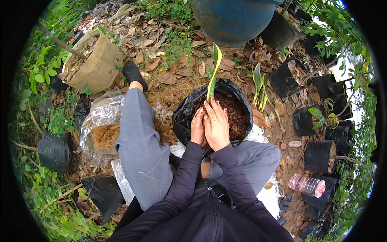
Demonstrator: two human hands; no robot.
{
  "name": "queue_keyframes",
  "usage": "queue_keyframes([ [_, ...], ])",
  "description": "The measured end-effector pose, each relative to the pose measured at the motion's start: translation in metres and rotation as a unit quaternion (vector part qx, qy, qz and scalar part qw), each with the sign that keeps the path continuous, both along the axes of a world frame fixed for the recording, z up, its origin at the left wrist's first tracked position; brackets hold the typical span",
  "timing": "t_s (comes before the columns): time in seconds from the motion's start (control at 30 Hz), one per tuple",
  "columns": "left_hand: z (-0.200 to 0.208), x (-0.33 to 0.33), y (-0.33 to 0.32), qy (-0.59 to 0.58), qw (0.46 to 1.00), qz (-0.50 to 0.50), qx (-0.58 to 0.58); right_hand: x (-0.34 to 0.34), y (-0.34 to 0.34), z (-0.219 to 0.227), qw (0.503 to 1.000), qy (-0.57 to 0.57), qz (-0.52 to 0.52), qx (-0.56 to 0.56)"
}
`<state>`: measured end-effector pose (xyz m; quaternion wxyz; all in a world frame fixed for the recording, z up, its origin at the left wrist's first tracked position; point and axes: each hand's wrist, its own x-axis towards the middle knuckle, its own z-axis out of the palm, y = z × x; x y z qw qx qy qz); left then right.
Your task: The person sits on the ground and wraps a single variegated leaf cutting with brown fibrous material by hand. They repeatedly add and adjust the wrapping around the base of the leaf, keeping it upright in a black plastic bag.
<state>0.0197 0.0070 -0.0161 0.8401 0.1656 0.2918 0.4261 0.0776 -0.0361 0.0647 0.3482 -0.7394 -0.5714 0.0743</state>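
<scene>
A black plastic grow bag (pixel 183 117) stands between my legs, filled with dark soil and brown fibre (pixel 238 119). From its far side rises a snake plant leaf (pixel 215 68), green with yellow edges, upright and slightly tilted. My right hand (pixel 216 123) lies on the fibre near the leaf's base, fingers stretched out and specked with soil. Close beside it, my left hand (pixel 197 127) rests on the fill with its fingers extended, partly covered by the right. Neither hand visibly grips anything; what lies under the palms is hidden.
A clear plastic bag (pixel 102 111) of coconut fibre lies at left, below a tan sack (pixel 98 64). Snake plant leaves (pixel 260 86) stand right of the pot. A blue drum (pixel 234 20) is at the back. Several black grow bags (pixel 318 155) and a pink-capped bottle (pixel 306 185) line the right.
</scene>
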Motion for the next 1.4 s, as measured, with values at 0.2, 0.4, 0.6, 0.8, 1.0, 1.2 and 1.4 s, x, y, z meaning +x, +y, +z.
queue_keyframes([
  [0.2, 0.026, -0.013, 0.012, -0.035, 0.997, 0.037, -0.059, 0.049, -0.012, -0.015, 0.921, 0.372, 0.026, 0.117],
  [0.4, 0.020, -0.022, 0.020, -0.187, 0.975, -0.013, -0.119, 0.033, -0.050, -0.072, 0.924, 0.141, 0.053, -0.352],
  [0.6, 0.009, -0.017, 0.012, -0.257, 0.952, -0.052, -0.160, -0.013, -0.074, -0.124, 0.947, -0.111, 0.070, -0.293],
  [0.8, 0.009, -0.013, 0.010, -0.338, 0.923, -0.088, -0.162, -0.014, -0.083, -0.142, 0.980, -0.108, 0.035, -0.162],
  [1.0, 0.013, -0.015, 0.010, -0.364, 0.915, -0.096, -0.144, -0.008, -0.078, -0.121, 0.933, -0.064, 0.028, -0.354],
  [1.2, 0.017, -0.013, 0.007, -0.315, 0.934, -0.061, -0.160, 0.058, -0.057, -0.041, 0.946, 0.296, -0.009, -0.128],
  [1.4, 0.016, -0.010, 0.003, -0.245, 0.961, -0.055, -0.118, 0.050, -0.038, 0.023, 0.956, 0.283, 0.001, 0.077],
])
